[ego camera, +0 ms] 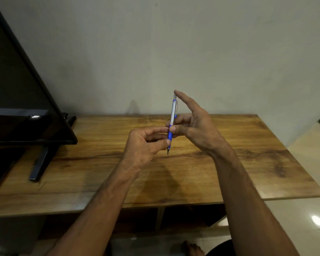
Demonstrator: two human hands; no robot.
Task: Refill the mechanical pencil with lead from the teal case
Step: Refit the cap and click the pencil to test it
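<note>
Bare toes of a foot (191,248) show at the bottom edge, on the pale tiled floor (303,209), with the person's two forearms reaching up and forward on either side of them. Both hands meet over the middle of a wooden table (248,163) and share one mechanical pencil (173,111), which stands nearly upright in the air above the tabletop, metal tip pointing down and clear of the wood.

The left hand (146,143) is curled narrow and pinches the blue rubber grip low on the pencil between thumb and fingertips. The right hand (194,126) holds the pencil higher: its thumb presses against the spot where the silver barrel meets the blue grip, with curled fingers behind the barrel. Its index finger is stretched straight up, the fingertip resting on the pencil's top end. The clip runs along the upper barrel on the side facing the right palm.

At the left of the table stands a dark television (17,89) on a black stand leg (41,163). A plain grey wall (174,43) rises behind the table.
</note>
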